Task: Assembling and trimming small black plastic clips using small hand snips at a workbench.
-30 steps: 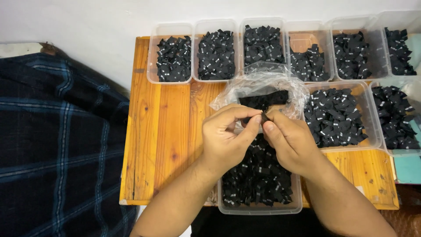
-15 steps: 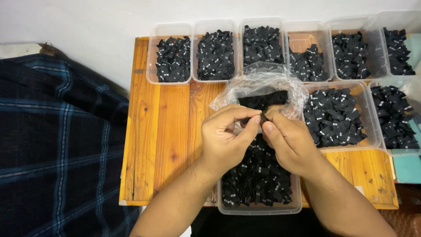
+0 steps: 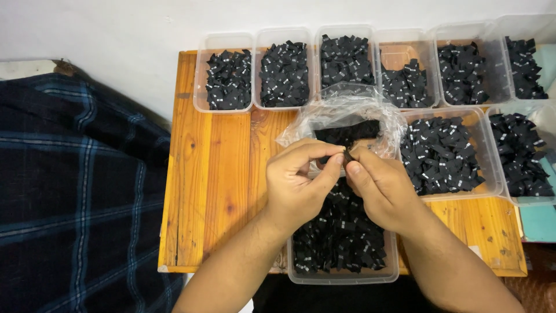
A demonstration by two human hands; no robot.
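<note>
Small black fabric labels with white print fill clear plastic tubs lined up along the back of the wooden table. More in two tubs on the right and one at the front edge. Clear plastic bag mid-table holds black labels.

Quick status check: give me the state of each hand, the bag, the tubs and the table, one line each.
Left hand: raised, fingertips pinching a small black piece.
Right hand: raised, fingertips pinching the same small black piece.
Clear plastic bag: open, black pieces inside.
Near tub: uncovered, well filled with black tags.
Back-row tubs: uncovered, each holding black tags.
Wooden table: flat, carrying the tubs.
</note>
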